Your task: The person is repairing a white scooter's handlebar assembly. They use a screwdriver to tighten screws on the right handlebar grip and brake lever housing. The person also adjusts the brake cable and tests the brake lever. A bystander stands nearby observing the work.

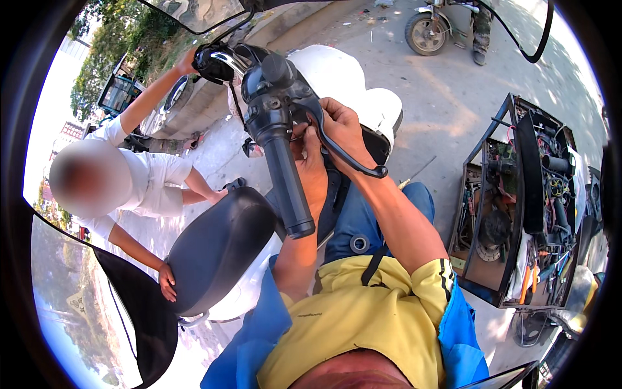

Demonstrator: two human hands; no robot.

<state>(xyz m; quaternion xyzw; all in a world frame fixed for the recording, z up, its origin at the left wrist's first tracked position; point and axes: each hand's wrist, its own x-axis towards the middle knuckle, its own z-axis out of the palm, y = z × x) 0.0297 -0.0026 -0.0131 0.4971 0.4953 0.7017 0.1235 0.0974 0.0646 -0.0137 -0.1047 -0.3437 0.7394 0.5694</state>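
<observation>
Both my hands work close together under the black handlebar control housing [269,111] of a scooter, between the rubber grip [290,194] and the curved black lever [353,162]. My left hand [308,162] has its thumb raised and fingers curled at the underside of the housing, behind the grip. My right hand [340,129] is bent around beside the lever, fingertips closed at the same spot. What the fingers of either hand hold is hidden or too small to make out. The black seat [220,253] lies to the left below the grip.
Another person [149,181] in white leans at the left, one hand on the far handlebar, one on the seat. A metal box of tools and wires [492,240] stands at the right. White scooter bodywork [330,74] lies beyond the handlebar. A motorbike [427,32] and someone's leg [481,42] are farther back.
</observation>
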